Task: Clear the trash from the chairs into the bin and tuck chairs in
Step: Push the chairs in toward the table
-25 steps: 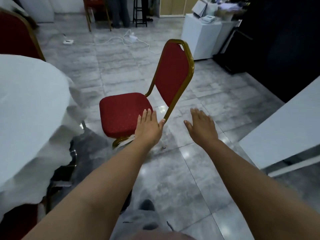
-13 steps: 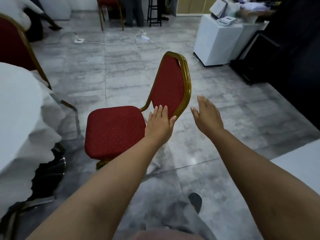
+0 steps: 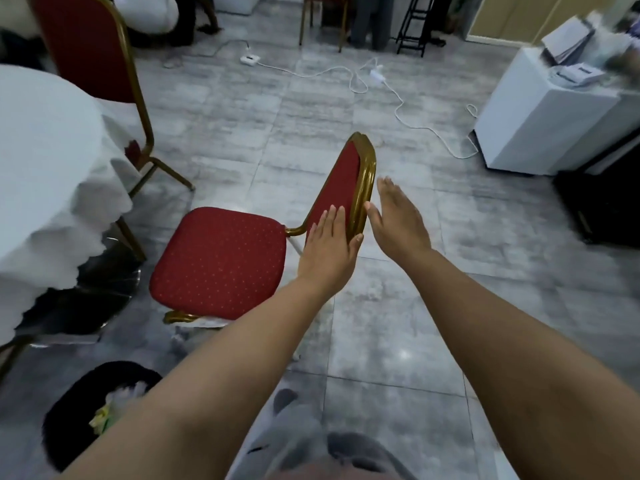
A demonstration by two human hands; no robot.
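We see the red chair [image 3: 221, 261] standing on the floor beside the white-covered worktop [image 3: 41, 161], with our left hand [image 3: 329, 247] and right hand [image 3: 398, 220] spread flat on either side of its backrest [image 3: 360, 188].

Left hand [image 3: 329, 249] hides the lower part of the chair [image 3: 221, 261] back; whether either hand touches the frame cannot be told; left forearm covers part of the bin [image 3: 69, 410]; tablecloth [image 3: 41, 174] cut off at the left edge, concealing the table's support; items on the white cabinet [image 3: 540, 123] blurred; second chair [image 3: 86, 50] cropped at top.
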